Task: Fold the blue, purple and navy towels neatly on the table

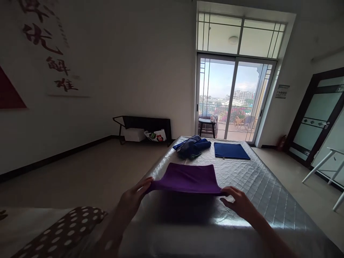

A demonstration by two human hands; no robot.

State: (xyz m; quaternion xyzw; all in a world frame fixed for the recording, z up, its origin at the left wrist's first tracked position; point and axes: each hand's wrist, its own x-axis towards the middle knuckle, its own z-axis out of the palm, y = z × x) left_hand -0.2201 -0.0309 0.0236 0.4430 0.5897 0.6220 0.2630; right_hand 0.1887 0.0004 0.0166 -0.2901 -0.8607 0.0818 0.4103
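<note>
The left hand [131, 200] and right hand [240, 204] pinch the near corners of a purple cloth [190, 178], stretched above the quilted mattress [255, 186]'s near end. At its far end, a blue cloth [231, 150] lies flat, apparently finished, beside crumpled blue fabric [192, 146], seemingly unfinished. Left of the mattress, a wall scroll [57, 68] reads "解难" at its foot.
</note>
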